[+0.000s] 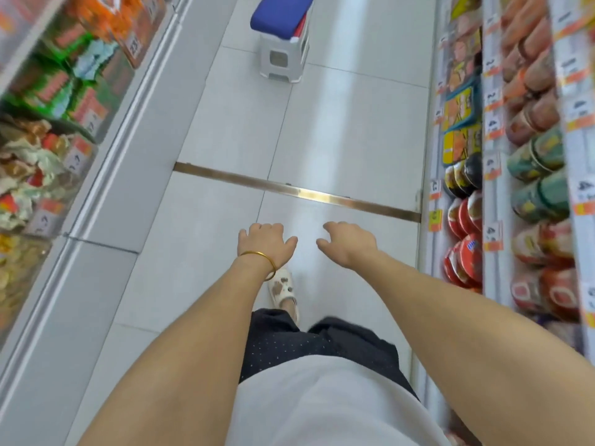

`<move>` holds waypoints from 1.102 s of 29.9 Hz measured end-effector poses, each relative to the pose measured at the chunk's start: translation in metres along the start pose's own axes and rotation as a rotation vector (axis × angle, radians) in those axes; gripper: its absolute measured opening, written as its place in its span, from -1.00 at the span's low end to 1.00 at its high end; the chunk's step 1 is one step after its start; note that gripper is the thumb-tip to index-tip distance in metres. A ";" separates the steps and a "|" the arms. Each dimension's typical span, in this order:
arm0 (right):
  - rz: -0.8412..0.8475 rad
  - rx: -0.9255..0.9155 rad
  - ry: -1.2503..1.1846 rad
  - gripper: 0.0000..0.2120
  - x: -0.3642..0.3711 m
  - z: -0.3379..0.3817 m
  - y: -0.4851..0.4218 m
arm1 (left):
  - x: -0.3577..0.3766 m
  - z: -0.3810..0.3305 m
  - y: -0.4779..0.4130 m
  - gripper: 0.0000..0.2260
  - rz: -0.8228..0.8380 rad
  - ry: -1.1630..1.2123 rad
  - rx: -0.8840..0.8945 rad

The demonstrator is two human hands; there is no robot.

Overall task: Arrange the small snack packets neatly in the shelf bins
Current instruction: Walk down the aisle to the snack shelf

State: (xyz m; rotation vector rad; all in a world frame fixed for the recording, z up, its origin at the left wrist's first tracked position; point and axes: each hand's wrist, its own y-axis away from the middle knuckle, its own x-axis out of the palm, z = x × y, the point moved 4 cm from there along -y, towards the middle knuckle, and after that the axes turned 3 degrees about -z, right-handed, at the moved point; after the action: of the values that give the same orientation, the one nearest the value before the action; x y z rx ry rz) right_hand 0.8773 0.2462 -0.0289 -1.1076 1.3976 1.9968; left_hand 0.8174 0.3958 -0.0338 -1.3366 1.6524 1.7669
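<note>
Both arms reach forward, left hand [265, 244] and right hand [349, 243] palms-down, fingers loosely curled, empty.

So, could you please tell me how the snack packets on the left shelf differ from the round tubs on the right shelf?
The snack packets are soft, crinkled pouches, while the round tubs are lidded cups. The snack packets lie jumbled at odd angles in their bins, whereas the round tubs sit in tidy rows with their lids facing the aisle. Both are shelved behind orange-and-white price tags.
</note>
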 end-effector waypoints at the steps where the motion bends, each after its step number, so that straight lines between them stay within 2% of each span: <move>1: -0.007 -0.006 -0.012 -0.60 -0.019 0.008 -0.025 | -0.021 0.006 -0.023 -0.58 -0.003 -0.007 -0.003; 7: -0.030 -0.006 -0.064 -0.64 -0.123 0.041 -0.173 | -0.134 0.033 -0.163 -0.60 0.005 -0.028 0.011; 10: -0.016 0.012 -0.077 -0.59 -0.175 0.052 -0.262 | -0.190 0.047 -0.246 -0.61 -0.002 -0.026 -0.004; 18: -0.030 -0.090 -0.033 -0.58 -0.332 0.113 -0.479 | -0.356 0.092 -0.439 -0.54 -0.055 0.030 -0.081; 28: -0.025 -0.117 0.013 -0.59 -0.481 0.189 -0.746 | -0.521 0.172 -0.690 -0.55 -0.082 0.057 -0.146; 33: -0.033 -0.154 0.014 -0.67 -0.551 0.229 -0.847 | -0.599 0.202 -0.781 -0.56 -0.071 0.055 -0.149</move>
State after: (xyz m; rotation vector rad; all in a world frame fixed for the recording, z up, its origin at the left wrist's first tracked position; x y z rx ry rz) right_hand 1.7403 0.8188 -0.0091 -1.2046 1.2402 2.1058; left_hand 1.6483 0.9610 -0.0095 -1.5026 1.5070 1.8577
